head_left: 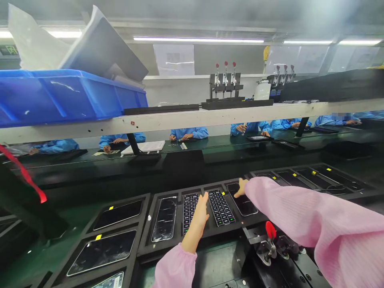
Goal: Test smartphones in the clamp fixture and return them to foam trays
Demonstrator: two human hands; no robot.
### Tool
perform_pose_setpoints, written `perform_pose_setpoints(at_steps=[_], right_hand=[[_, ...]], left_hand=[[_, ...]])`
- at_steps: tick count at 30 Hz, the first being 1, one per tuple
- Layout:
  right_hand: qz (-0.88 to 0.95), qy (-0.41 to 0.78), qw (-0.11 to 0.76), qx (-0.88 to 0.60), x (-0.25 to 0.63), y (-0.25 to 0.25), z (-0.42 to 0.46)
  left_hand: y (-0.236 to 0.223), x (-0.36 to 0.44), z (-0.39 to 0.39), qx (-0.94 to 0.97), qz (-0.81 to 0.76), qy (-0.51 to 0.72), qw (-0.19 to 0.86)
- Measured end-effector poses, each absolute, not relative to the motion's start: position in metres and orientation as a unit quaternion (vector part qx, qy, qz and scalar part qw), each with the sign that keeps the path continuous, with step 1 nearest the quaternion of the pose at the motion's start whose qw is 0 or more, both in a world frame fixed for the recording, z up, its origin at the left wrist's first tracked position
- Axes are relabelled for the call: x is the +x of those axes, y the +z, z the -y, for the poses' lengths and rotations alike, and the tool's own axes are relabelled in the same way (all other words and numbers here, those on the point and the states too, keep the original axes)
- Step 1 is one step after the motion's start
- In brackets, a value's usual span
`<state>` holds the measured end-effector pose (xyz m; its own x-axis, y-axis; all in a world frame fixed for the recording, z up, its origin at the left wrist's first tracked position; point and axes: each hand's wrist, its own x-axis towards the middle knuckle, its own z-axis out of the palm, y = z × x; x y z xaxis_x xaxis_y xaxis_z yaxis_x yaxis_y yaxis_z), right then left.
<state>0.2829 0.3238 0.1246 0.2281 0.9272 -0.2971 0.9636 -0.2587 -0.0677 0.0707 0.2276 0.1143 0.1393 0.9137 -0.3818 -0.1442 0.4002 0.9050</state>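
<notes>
My left hand [198,219] reaches over the black foam tray with its fingers stretched out. It partly covers a phone screen [188,209] lit with a grid of white-edged boxes. Just right of it is a second lit screen [221,208] with the same grid and a yellow tab. My right hand [241,188], partly hidden by its pink sleeve, is at the upper part of a dark phone screen [246,205]. Its visible fingers are apart; whether they touch the glass I cannot tell. At the tray's left end, a dark screen [164,220] has a wrinkled film.
More dark screens [103,250] fill a tray at left; another tray [318,178] is at right. A red-tipped clamp fixture [270,244] stands below my right arm. Above runs a white shelf [180,119] with a blue bin [75,98]. Several blue-sleeved people [189,133] work beyond.
</notes>
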Motion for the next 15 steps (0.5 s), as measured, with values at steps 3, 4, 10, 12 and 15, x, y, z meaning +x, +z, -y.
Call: perform_pose_setpoints(at_steps=[3, 4, 10, 12, 15], right_hand=[[-0.593, -0.136, 0.082, 0.789, 0.291, 0.115, -0.319], [-0.593, -0.138, 0.084, 0.789, 0.289, 0.112, -0.317], [-0.61, -0.161, 0.072, 0.773, 0.27, 0.104, -0.306], [-0.611, -0.171, 0.069, 0.77, 0.267, 0.108, -0.303], [-0.608, -0.188, 0.064, 0.769, 0.266, 0.127, -0.301]], left_hand=[[0.132, 0.058, -0.215, 0.396, -0.506, 0.439, 0.628], [0.137, 0.053, -0.21, 0.404, -0.5, 0.45, 0.62], [0.175, 0.024, -0.16, 0.466, -0.486, 0.523, 0.523], [0.197, 0.015, -0.134, 0.462, -0.468, 0.582, 0.478], [0.23, 0.006, -0.092, 0.42, -0.447, 0.677, 0.406]])
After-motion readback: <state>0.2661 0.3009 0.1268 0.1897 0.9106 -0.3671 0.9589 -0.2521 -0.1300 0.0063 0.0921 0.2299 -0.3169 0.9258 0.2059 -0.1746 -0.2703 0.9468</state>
